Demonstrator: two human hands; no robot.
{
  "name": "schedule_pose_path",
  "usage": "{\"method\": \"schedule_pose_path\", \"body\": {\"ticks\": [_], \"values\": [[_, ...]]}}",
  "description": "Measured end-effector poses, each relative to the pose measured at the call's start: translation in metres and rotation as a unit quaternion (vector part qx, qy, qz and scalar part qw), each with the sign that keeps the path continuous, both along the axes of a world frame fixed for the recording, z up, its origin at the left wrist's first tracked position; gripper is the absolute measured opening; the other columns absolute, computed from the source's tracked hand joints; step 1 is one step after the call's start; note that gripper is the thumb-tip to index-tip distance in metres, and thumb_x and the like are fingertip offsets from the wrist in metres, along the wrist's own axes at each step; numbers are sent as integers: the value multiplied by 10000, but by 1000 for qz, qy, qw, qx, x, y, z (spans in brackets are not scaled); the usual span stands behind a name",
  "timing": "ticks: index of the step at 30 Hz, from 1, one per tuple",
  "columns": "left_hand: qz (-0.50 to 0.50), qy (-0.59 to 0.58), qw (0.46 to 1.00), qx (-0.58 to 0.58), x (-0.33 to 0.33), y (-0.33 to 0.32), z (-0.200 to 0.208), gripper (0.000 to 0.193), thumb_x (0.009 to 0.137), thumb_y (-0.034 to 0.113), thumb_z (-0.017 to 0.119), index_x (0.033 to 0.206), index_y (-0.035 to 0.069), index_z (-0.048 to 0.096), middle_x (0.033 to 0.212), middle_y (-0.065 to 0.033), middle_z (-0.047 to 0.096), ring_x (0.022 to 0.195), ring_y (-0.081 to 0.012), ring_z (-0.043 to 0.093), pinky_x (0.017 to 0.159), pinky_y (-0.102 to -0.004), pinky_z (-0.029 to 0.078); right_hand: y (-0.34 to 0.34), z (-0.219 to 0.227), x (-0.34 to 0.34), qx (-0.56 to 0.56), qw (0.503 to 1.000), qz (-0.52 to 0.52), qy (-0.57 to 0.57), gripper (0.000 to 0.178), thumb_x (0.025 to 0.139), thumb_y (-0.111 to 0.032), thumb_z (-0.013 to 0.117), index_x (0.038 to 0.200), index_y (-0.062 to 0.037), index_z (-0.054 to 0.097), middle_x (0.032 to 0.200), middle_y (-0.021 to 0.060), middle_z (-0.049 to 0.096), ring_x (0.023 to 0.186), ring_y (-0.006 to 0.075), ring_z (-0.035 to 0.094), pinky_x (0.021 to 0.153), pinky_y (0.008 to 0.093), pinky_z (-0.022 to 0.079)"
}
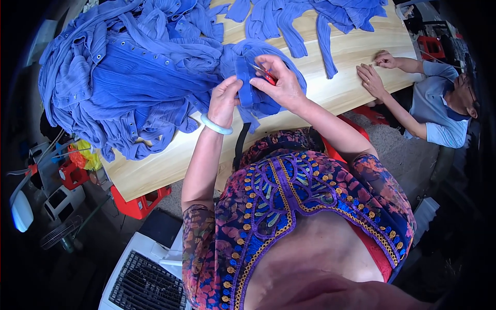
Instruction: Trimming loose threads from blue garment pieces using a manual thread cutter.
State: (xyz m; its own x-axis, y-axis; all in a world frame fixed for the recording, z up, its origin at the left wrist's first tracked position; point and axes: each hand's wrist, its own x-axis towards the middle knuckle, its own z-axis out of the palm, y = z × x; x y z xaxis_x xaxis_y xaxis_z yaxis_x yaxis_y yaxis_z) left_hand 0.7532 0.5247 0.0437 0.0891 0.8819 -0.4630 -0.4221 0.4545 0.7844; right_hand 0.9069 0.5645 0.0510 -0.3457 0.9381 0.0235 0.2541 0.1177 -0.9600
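Seen from the head camera, a blue pleated garment (248,77) with metal eyelets lies at the near edge of a pale wooden desk (170,155), joined to a large heap of the same blue cloth (119,77). The left hand (225,101), wearing a pale bangle (216,125), pinches a fold of the garment. The right hand (281,82) is closed around small red snips (266,75), their tip touching the cloth. Another person's hands (374,72) rest on the desk's far right.

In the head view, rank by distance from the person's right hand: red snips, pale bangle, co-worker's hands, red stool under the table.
From the right hand:
1. Red snips, in its grip.
2. Pale bangle, left wrist.
3. Co-worker's hands, along the table to the right.
4. Red stool, lower left, under the table.
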Motion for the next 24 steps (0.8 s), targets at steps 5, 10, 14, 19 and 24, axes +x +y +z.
{"method": "schedule_pose_path", "body": {"ticks": [5,10,14,19,24], "values": [[-9,22,1000,4,8,-6,-8,136,798,96,467,847,39,581,733,21,562,623,-33,511,545,-181,407,5,-1,-7,31,999,14,-5,308,724,-71,617,995,-25,478,797,14,531,728,66,496,675,212,423],[8,17,1000,15,6,-11,-11,139,797,97,470,842,38,588,732,19,564,636,-38,516,565,-183,412,23,-20,9,18,997,-69,19,206,748,-32,566,947,-29,514,727,-34,476,652,26,426,593,165,368],[25,-6,999,30,4,-15,-12,138,793,81,474,843,30,591,769,7,574,657,-59,525,586,-199,421,32,-38,37,-40,994,-103,19,198,775,-67,544,965,-31,504,702,-32,493,625,18,422,559,151,346],[47,-29,998,40,8,-19,-17,129,784,55,477,835,19,590,850,-7,575,681,-60,518,601,-200,411,5,-24,34,-288,956,-58,-1,333,804,-336,511,927,-26,498,633,25,562,460,40,413,397,185,328],[16,-12,997,72,16,-27,-31,121,794,20,439,835,19,553,868,-17,558,766,-97,526,698,-255,422,-14,-17,16,-391,904,-66,158,310,774,-272,568,975,-61,463,746,20,551,412,29,346,375,184,296]]}}
